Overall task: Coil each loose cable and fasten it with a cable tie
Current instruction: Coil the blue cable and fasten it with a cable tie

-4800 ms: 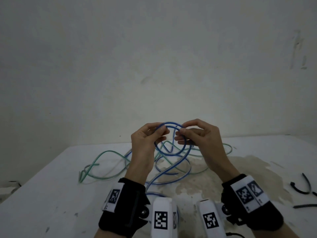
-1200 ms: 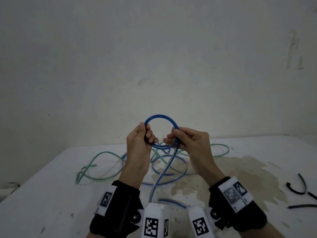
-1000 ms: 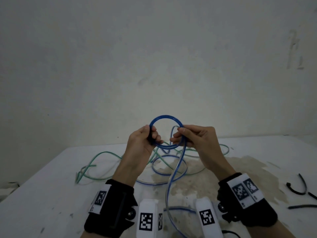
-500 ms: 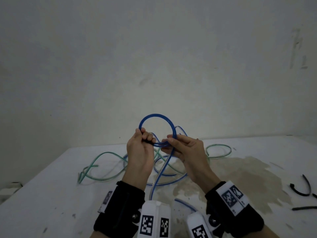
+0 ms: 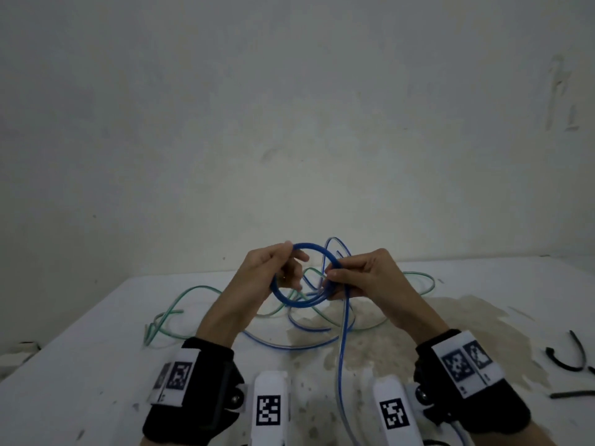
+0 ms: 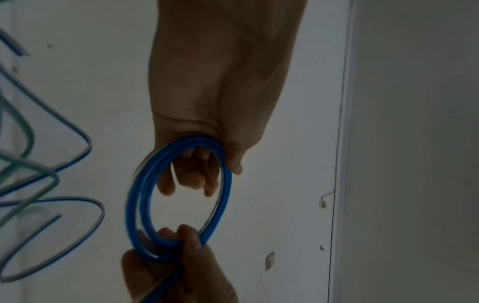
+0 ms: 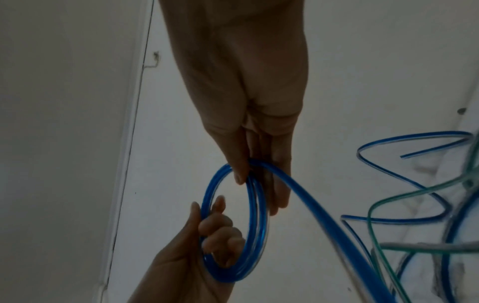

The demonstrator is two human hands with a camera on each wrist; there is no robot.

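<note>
Moved: the blue cable (image 5: 297,302) ring now tips flatter than before.
Cables: two, one blue, one green cable (image 5: 180,312) on the table (image 5: 80,365).
Left hand (image 5: 267,278): fingers curl around the ring.
Right hand (image 5: 363,278): pinches the ring's other side.
Ties: three black cable ties (image 5: 566,362), far right.

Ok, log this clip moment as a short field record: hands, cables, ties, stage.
left hand: grips the blue coil's left side
right hand: pinches the coil's right side
blue cable: several loops coiled, long tail loose on the table
green cable: loose, uncoiled
cable ties: black, lying far right, untouched
stage: coiling, no tie on yet
</note>
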